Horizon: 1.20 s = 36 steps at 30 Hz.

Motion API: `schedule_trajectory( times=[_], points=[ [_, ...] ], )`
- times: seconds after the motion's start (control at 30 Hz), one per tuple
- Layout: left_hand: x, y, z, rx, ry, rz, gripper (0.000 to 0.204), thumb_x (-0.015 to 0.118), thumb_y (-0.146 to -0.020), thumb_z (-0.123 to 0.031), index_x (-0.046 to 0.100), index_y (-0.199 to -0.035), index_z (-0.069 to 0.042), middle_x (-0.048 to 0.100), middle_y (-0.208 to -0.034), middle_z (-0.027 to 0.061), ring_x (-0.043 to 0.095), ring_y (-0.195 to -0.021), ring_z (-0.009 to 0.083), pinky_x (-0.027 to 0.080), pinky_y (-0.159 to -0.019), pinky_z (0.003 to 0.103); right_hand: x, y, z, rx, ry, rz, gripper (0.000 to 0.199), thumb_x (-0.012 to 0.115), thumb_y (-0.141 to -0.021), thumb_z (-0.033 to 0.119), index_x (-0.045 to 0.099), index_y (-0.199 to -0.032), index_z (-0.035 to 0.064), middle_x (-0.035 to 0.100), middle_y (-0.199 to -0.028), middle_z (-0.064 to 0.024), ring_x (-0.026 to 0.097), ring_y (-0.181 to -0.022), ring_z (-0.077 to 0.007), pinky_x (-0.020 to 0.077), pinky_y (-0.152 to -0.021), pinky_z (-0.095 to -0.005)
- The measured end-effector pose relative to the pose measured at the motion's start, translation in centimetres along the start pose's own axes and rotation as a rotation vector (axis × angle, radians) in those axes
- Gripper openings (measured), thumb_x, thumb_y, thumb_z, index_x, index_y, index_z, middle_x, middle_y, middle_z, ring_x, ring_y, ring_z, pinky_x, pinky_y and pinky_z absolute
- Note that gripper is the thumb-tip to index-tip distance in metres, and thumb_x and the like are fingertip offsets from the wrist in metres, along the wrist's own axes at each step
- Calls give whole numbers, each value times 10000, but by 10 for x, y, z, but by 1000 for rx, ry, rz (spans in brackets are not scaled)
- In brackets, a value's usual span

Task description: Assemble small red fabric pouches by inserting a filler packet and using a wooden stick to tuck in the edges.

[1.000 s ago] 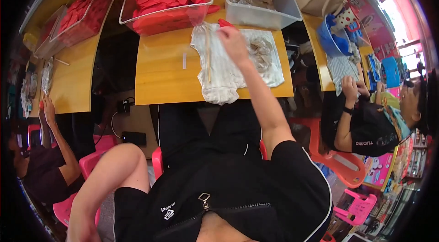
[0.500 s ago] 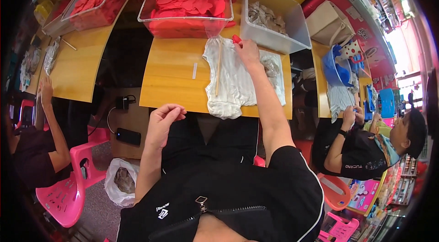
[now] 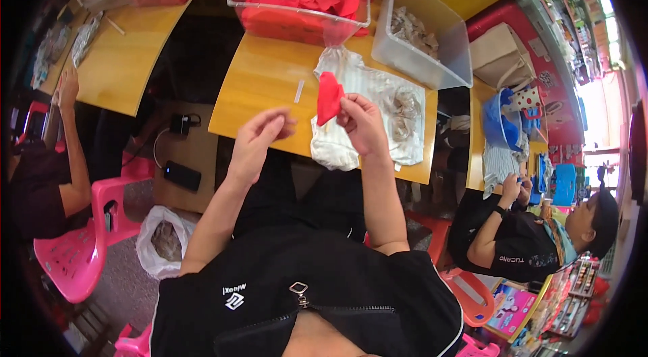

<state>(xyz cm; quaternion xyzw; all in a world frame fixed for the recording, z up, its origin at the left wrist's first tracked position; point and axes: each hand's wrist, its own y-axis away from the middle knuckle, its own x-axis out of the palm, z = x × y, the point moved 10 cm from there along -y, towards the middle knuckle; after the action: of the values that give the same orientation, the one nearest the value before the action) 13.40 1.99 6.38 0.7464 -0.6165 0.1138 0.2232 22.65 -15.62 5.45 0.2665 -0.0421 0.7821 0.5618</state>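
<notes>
My right hand (image 3: pixel 364 126) pinches a small flat piece of red cloth (image 3: pixel 328 97) between thumb and fingers, held up above the table. To its left, my left hand (image 3: pixel 262 141) hovers near the table's front edge, fingers loosely stretched with nothing in them. Under the red piece lies a white cloth (image 3: pixel 334 150) spread on the wooden table (image 3: pixel 263 73). Right of my right hand, a heap of greyish-brown scraps (image 3: pixel 403 108) rests on the white cloth. A short pale strip (image 3: pixel 299 91) lies on the wood to the left.
A clear bin (image 3: pixel 300 14) full of red cloth pieces stands at the back, beside a clear bin (image 3: pixel 422 68) with greyish scraps. Co-workers sit at side tables, one at the left (image 3: pixel 47 185), one at the right (image 3: pixel 540 239). A white bag (image 3: pixel 150 259) stands on the floor.
My right hand has come back toward me from the far side of the white cloth, bringing the red cloth piece. My left hand has moved up and forward toward it.
</notes>
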Motion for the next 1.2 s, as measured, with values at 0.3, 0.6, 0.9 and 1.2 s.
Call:
schedule_trajectory(
  times=[0.3, 0.6, 0.9, 1.2],
  points=[
    [0, -8, 12, 26, 25, 12, 214, 568, -932, -161, 628, -1014, 27, 650, -900, 50, 617, -826, 106, 497, -790, 247, 35, 39, -49, 25, 20, 9, 93, 677, -829, 65, 631, -877, 0, 601, -737, 2, 513, -632, -53, 415, -593, -183],
    [-6, -2, 15, 56, -186, -4, 221, 563, -936, -164, 637, -965, 42, 639, -839, 15, 571, -763, 57, 469, -714, 204, 57, 56, 4, -437, 705, -62, 198, 661, -784, -37, 643, -976, 6, 641, -841, -29, 567, -715, -85, 458, -665, -211],
    [-1, -1, 23, 58, -509, -10, 254, 534, -939, -201, 602, -926, 44, 618, -752, 71, 533, -677, 104, 443, -633, 256, 71, 68, 5, -598, 897, 46, 211, 653, -718, -56, 657, -914, 22, 636, -842, -92, 601, -658, -167, 493, -600, -261],
    [-1, 3, 8, 133, -635, -110, 255, 509, -949, -199, 582, -914, 43, 574, -702, 126, 527, -620, 156, 438, -585, 293, 46, 67, -8, -485, 739, -152, 98, 647, -731, -42, 644, -822, -7, 634, -777, -64, 562, -618, -103, 459, -594, -226]
  ],
)
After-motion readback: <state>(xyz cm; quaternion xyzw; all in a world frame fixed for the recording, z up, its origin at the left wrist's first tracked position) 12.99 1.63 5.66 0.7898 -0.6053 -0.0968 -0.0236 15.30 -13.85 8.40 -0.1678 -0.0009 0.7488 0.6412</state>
